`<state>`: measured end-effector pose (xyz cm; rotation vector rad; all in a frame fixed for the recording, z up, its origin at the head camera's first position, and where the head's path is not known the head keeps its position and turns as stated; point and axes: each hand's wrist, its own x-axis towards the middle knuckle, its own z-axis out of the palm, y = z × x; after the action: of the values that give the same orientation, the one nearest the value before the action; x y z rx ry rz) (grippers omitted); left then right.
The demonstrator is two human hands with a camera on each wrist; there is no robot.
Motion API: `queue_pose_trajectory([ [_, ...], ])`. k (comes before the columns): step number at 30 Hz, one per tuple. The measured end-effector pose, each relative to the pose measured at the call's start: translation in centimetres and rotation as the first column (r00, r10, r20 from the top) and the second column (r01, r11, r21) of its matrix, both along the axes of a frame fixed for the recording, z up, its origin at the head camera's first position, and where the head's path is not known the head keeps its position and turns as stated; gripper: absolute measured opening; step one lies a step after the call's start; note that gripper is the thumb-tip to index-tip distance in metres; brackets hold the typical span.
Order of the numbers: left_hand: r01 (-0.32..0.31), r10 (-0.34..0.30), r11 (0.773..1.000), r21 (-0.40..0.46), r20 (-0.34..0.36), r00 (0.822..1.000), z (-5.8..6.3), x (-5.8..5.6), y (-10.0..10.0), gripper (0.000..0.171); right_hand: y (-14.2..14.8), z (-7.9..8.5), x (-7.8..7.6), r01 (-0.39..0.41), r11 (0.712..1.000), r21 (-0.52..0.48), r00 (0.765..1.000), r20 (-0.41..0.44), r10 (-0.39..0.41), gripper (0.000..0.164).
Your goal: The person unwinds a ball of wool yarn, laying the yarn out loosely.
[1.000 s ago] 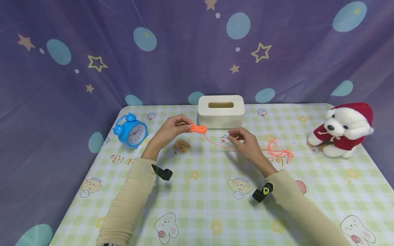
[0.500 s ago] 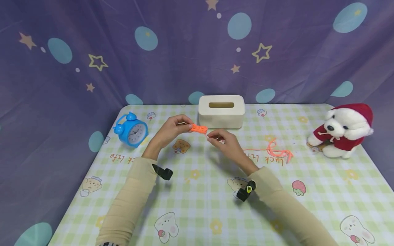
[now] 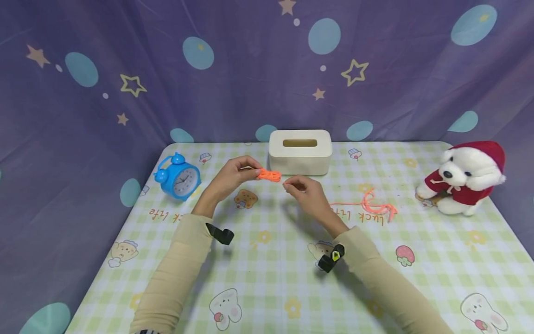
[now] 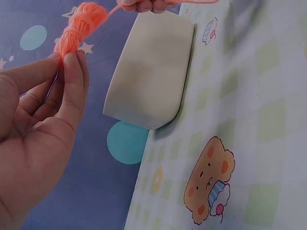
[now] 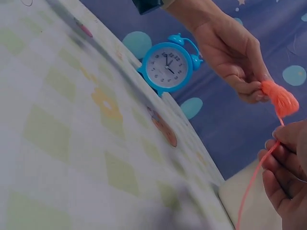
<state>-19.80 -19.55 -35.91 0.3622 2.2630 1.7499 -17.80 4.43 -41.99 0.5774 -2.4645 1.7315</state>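
My left hand (image 3: pixel 234 178) pinches one end of a small bundle of wound orange yarn (image 4: pixel 81 26) between thumb and fingertips, held up above the table. A single strand of the yarn (image 5: pixel 254 177) leaves the bundle's free end. Close beside that end, my right hand (image 3: pixel 306 195) pinches this strand between thumb and fingers, as the right wrist view shows. The strand trails past the right hand to a loose tangle of yarn (image 3: pixel 375 207) lying on the table to the right.
A cream tissue box (image 3: pixel 300 160) stands behind the hands at the table's back. To the left is a blue alarm clock (image 3: pixel 179 178); to the right sits a white plush dog (image 3: pixel 463 181) in red clothes. The checked tablecloth (image 3: pixel 267 278) lies underneath, with a purple curtain (image 3: pixel 250 83) behind.
The right hand has moved left along the strand, up close to the bundle, and its fingers now pinch the strand. The left hand and bundle have hardly moved.
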Motion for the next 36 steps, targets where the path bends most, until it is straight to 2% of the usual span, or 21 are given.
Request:
queue_pose_trajectory([
  [5,0.002,-0.002,1.0,-0.004,0.004,1.0,0.0,0.0,0.0,0.018,1.1,0.0,-0.4,0.051,0.998,-0.035,0.998,-0.04,-0.052,0.015],
  [12,-0.006,0.006,1.0,0.003,0.01,1.0,0.0,0.0,0.0,0.018,2.2,4.0,1.5,0.081,0.995,-0.06,0.997,0.008,-0.081,0.017],
  [24,-0.003,0.004,1.0,0.013,-0.003,1.0,0.1,-0.1,-0.1,0.019,4.4,3.5,1.9,0.13,0.991,-0.015,0.991,-0.034,-0.131,0.015],
  [29,-0.003,0.003,1.0,0.014,-0.001,1.0,0.1,-0.1,-0.1,0.019,5.5,3.4,2.0,0.149,0.988,-0.03,0.988,-0.037,-0.15,0.017],
  [36,-0.002,0.002,1.0,0.0,-0.003,1.0,0.0,-0.2,-0.1,0.02,7.0,3.8,1.6,0.218,0.975,-0.048,0.975,-0.022,-0.22,0.019],
])
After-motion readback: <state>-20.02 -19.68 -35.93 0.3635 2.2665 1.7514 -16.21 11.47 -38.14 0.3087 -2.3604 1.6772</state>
